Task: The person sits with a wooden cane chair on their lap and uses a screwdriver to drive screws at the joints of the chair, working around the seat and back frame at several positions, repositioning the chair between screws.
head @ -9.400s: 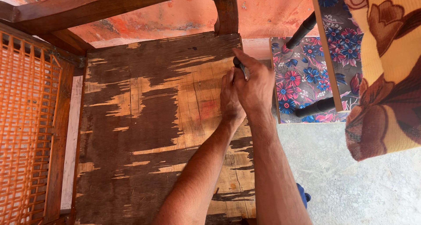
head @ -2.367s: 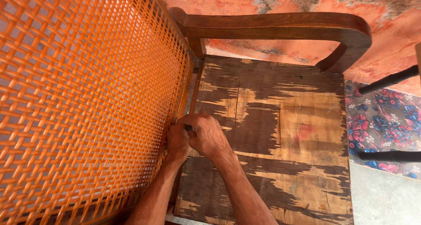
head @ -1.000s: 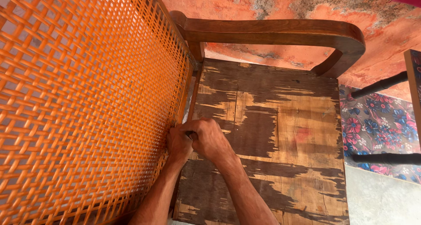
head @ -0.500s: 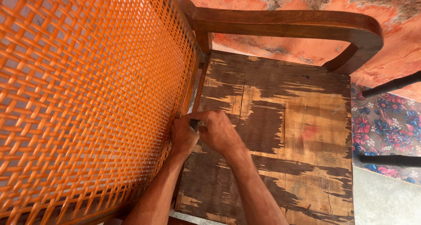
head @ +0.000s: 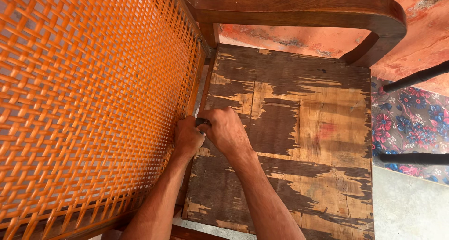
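- Right hand (head: 227,132): grip closed over a small dark tool (head: 202,122), only its tip showing between the two hands; what kind of tool cannot be told.
- Left hand (head: 187,138): curled tight, touching the right hand and pressed to the edge of the orange woven panel (head: 89,104); whether it holds anything of its own cannot be told.
- Small dark tool: sits at the seam where the woven panel meets the worn wooden seat (head: 304,141), on the seat's left side, about midway from near to far.
- Change: both hands and the tool tip sit at the same spot on the seam as half a second ago; only the view has shifted slightly. The work reads as held at this one point.
- Curved wooden armrest (head: 299,10): far side, dark brown, arching above the seat.
- Floral cloth (head: 407,127): right edge, dark with red and blue flowers.
- Packages, labels, signs: none visible.
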Action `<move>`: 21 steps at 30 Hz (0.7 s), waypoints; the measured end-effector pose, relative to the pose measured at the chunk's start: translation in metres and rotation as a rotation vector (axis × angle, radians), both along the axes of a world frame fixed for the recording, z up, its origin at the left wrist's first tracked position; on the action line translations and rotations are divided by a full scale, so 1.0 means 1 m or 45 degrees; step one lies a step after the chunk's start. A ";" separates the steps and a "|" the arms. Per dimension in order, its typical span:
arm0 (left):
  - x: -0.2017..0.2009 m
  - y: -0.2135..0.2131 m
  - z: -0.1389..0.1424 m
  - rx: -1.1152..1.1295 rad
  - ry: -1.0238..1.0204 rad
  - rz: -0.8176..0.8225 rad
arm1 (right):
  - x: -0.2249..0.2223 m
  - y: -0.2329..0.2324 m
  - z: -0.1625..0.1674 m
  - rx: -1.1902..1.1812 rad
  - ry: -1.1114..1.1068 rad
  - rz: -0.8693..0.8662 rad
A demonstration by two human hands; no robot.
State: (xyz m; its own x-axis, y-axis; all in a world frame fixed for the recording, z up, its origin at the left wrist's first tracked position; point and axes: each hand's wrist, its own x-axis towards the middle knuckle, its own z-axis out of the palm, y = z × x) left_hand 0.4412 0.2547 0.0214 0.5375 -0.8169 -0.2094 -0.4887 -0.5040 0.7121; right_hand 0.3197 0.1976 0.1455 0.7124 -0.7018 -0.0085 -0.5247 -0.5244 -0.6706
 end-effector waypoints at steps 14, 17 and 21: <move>-0.001 -0.001 0.002 0.023 -0.064 0.011 | 0.001 0.000 -0.002 0.123 -0.075 -0.063; -0.001 0.000 0.005 0.034 0.060 0.023 | 0.004 0.004 0.001 0.016 -0.037 -0.051; 0.000 0.000 0.005 0.051 0.034 -0.017 | 0.002 0.002 -0.002 0.013 -0.094 -0.005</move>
